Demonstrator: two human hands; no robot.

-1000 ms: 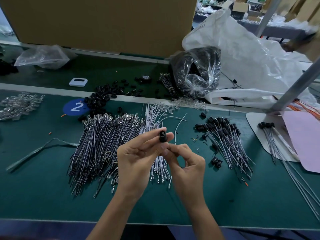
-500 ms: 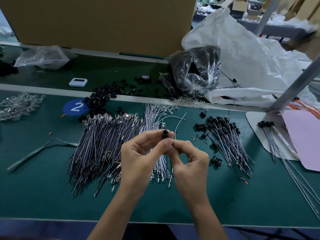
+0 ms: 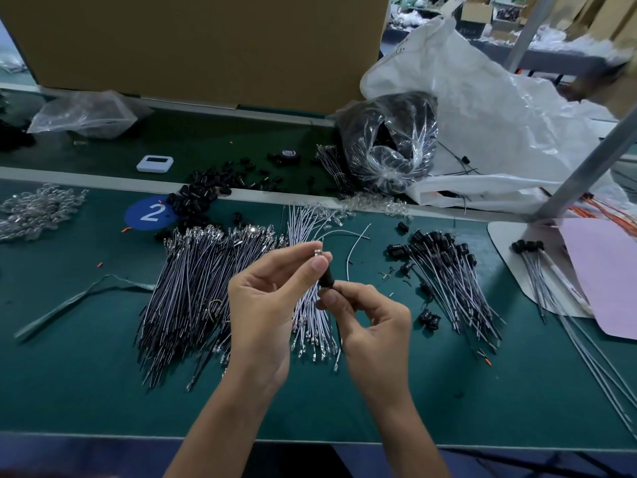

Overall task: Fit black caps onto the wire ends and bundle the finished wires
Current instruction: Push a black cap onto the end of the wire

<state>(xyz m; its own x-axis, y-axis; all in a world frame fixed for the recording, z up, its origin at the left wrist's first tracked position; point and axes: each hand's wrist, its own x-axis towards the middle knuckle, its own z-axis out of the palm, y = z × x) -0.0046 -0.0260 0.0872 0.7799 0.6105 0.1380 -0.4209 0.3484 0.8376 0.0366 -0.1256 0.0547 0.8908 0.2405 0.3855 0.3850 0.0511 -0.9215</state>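
Note:
My left hand (image 3: 265, 305) pinches the metal terminal end of a wire (image 3: 317, 252) between thumb and forefinger. Just below it, my right hand (image 3: 372, 322) pinches a black cap (image 3: 326, 279) threaded on that wire. Both hands hover above the green mat. Under them lies a big pile of uncapped wires (image 3: 206, 291) and a smaller fan of white wires (image 3: 312, 322). To the right lies a pile of capped wires (image 3: 451, 270). Loose black caps (image 3: 196, 198) are heaped near the blue "2" sticker (image 3: 151, 213).
A clear bag of black caps (image 3: 389, 139) and a large white plastic bag (image 3: 482, 108) lie at the back right. A cardboard box (image 3: 193, 46) stands behind. A white board (image 3: 506, 246) with a few capped wires, a pink sheet (image 3: 610, 277) and a metal post (image 3: 593, 160) are at the right.
The cap was at the wire tip between both hands' fingers; now the metal terminal sticks out above it and my right hand has drawn the cap down the wire.

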